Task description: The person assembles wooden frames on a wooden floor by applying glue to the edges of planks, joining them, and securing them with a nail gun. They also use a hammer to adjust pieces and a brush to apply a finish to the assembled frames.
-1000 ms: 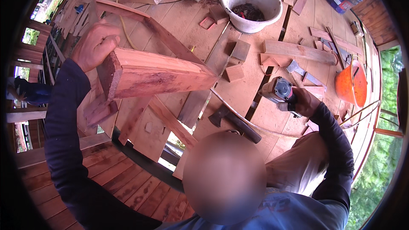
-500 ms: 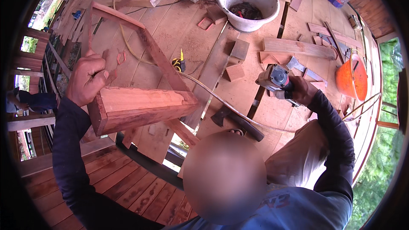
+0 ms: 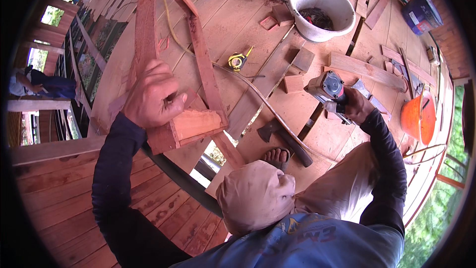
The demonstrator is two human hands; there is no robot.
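Your left hand (image 3: 151, 94) is closed around a reddish wooden frame piece (image 3: 191, 126). The fingers wrap over the top of its near end, where a short moulded block is joined to a long narrow rail (image 3: 146, 20). The rail runs up and away from you toward the top of the view, so the long axis lies roughly fore-and-aft, tilted slightly to your left. A second rail (image 3: 203, 64) slopes down from the upper middle to meet the same block, so that the two form a narrow wedge.

Your right hand (image 3: 354, 106) is closed on the handle of a grey pneumatic nail gun (image 3: 327, 87), held low over the plank floor (image 3: 233, 25). The gun is well apart from the frame piece and lies to its right. Its nose points roughly toward the upper left, and a hose (image 3: 258, 94) trails across the floor. The frame joint lies left of, and slightly nearer you than, the gun. The left hand is the one on the work, and the right hand has the gap to cover.

Compared with half a second ago, the frame piece has been swung upright. It then lay broadside across your left, with its flat face showing. It now stands end-on, with the rails rising away. The nail gun has kept much the same place.

Also noted on the floor:
- a yellow tape measure (image 3: 237, 61)
- a hatchet (image 3: 285, 139) beside your sandalled foot (image 3: 276, 156)
- a white tub (image 3: 322, 10)
- an orange bucket (image 3: 416, 116)
- offcut blocks (image 3: 293, 83)
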